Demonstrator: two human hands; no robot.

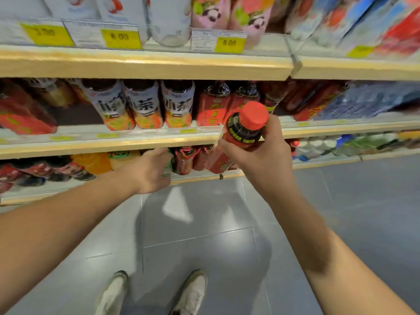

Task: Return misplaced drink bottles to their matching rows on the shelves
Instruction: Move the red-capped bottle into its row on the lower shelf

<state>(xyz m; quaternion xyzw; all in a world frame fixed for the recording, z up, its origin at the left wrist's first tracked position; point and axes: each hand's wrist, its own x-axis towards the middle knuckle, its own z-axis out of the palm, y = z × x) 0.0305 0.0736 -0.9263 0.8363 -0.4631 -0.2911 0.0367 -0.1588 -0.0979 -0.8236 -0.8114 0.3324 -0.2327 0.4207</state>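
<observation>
**Red-cap bottle [244, 133] up in the right hand [261, 162], left hand [148, 171] down at the low shelf [68, 192]**

So the red-cap bottle is off the shelves atm, held in the air w/ its cap tilted toward the camera. The right hand has fingers n thumb wrapped round the body, just below the dark neck band. Right behind that hand, on the middle shelf [113, 144], sits a row of red bottles [211, 110]. Their label looks like the same red one, tho it's blurry so can't swear on it. Left of that row, i.e. above the left hand, are three white-label tea bottles [143, 105] w/ orange bottoms.

The left hand is lower n further in, under the middle shelf's edge. Its fingers curl round a greenish bottle [168, 165] on the low shelf. Most of that one is hidden by the hand, so no idea what drink it is. Just beside that hand, btw the two hands, stand a few dark-red bottles [184, 160] w/ pinkish neck wrap. On its other side are orange drink bottles [93, 163].

Way above both hands the top shelf [136, 64] has yellow price tags [120, 38] n pink panda bottles [209, 12]. Below the arms there's grey tile floor [227, 235] n two pale shoes [113, 292].
</observation>
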